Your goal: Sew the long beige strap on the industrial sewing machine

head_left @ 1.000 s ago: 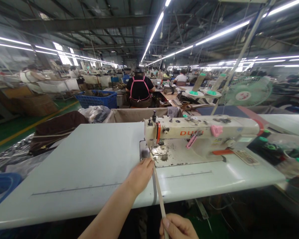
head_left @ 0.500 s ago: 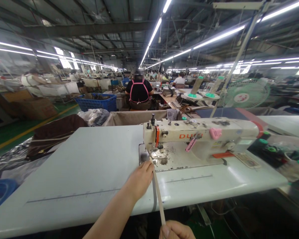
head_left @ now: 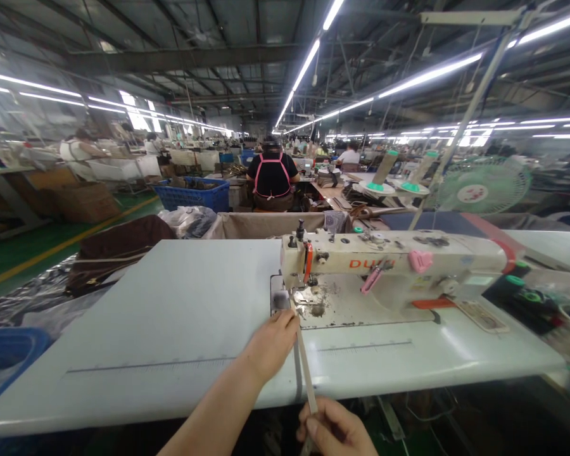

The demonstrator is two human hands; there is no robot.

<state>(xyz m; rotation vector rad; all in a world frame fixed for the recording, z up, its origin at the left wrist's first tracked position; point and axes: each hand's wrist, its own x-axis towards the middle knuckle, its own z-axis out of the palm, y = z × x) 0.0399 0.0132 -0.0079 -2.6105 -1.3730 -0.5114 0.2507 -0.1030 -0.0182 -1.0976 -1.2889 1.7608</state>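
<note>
A narrow beige strip [head_left: 306, 366] runs from under the sewing machine's needle area over the table's front edge. My left hand [head_left: 276, 339] lies just in front of the presser foot, its fingers closed on the strip's far end. Below the table edge, my right hand [head_left: 335, 427] pinches the near part of the strip between thumb and fingers. The sewing machine [head_left: 389, 259] is cream-coloured, with a stained bed and an orange lever at its head. My left fingers hide the strip's end near the needle.
The pale worktable [head_left: 180, 304] carries a printed ruler line. Thread cones [head_left: 384, 171] and a green fan [head_left: 479, 185] stand behind the machine. At the left are a blue tub [head_left: 9, 354] and brown fabric [head_left: 118, 250]. A person in a pink-strapped apron [head_left: 272, 174] sits ahead.
My right hand has moved up a little along the strip, showing more of its fingers. The left hand stays by the needle. The whole view has shifted slightly.
</note>
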